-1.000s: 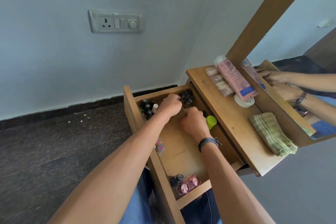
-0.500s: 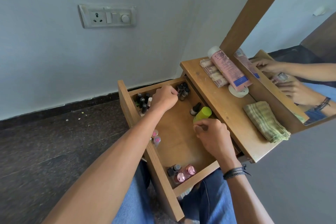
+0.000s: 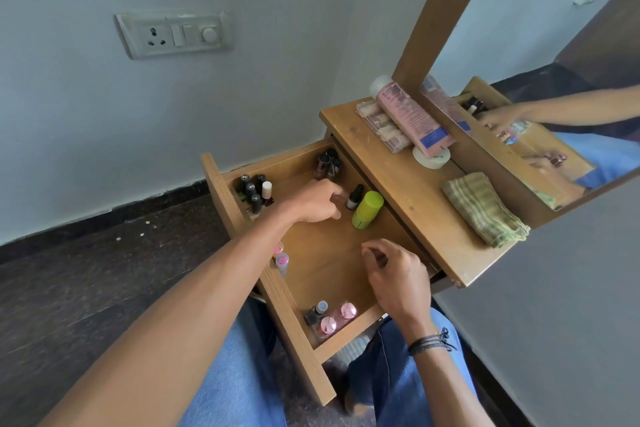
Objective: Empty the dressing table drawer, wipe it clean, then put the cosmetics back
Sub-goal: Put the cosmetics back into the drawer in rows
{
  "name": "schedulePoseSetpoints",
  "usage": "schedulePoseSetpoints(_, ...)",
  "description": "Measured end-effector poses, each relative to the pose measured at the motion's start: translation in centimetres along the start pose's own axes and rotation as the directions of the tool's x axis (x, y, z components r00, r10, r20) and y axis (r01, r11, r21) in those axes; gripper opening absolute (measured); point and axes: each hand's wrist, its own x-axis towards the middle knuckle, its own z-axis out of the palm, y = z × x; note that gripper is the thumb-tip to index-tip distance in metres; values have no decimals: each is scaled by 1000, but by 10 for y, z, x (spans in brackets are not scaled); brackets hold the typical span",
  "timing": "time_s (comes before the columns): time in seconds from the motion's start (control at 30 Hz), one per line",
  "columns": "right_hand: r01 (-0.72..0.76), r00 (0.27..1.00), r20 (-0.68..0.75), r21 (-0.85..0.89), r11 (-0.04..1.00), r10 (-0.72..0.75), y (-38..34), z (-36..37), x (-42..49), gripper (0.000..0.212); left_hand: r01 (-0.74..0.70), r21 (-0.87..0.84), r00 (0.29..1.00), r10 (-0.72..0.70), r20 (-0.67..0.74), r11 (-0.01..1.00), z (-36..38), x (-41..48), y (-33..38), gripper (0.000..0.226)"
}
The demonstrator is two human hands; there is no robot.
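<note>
Drawer [image 3: 325, 274] stands pulled out from under the dressing table top [image 3: 408, 204]. Left hand [image 3: 317, 201] is over the drawer's far half, fingers curled down just beside a small dark bottle [image 3: 354, 198] and a lime-green bottle [image 3: 367, 210]; cannot tell if it grips anything. Right hand [image 3: 398, 276] is above the drawer's right side, fingers loosely curled, nothing seen in them. Nail polish bottles [image 3: 254, 192] stand in the drawer's far left corner, pink-capped bottles [image 3: 337, 317] in its near corner. Folded checked cloth [image 3: 485, 210] lies right of the drawer.
</note>
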Motion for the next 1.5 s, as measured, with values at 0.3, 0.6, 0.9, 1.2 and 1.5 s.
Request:
schedulePoseSetpoints(0.3,300,888,-406,155,941,-216,-23,-43,33,13,-65,-26,994,62,-95,998,-5,3,-3,37)
schedulePoseSetpoints(0.6,26,989,-135,-210,977,-55,-12,-77,171,64,-159,-162,958,112,-262,974,-7,-6,2,33)
schedulePoseSetpoints(0.9,-120,991,24,-222,968,129,-12,-81,203,74,-216,-199,882,103,-461,956,-10,-4,-2,33)
schedulePoseSetpoints(1.2,-70,983,-163,63,996,79,-22,-87,185,75,-274,-234,863,131,-488,933,-12,-8,3,34)
schedulePoseSetpoints(1.5,18,996,-92,20,1000,-16,-72,-118,95,63,-446,-342,797,194,-571,827,-11,-41,19,93)
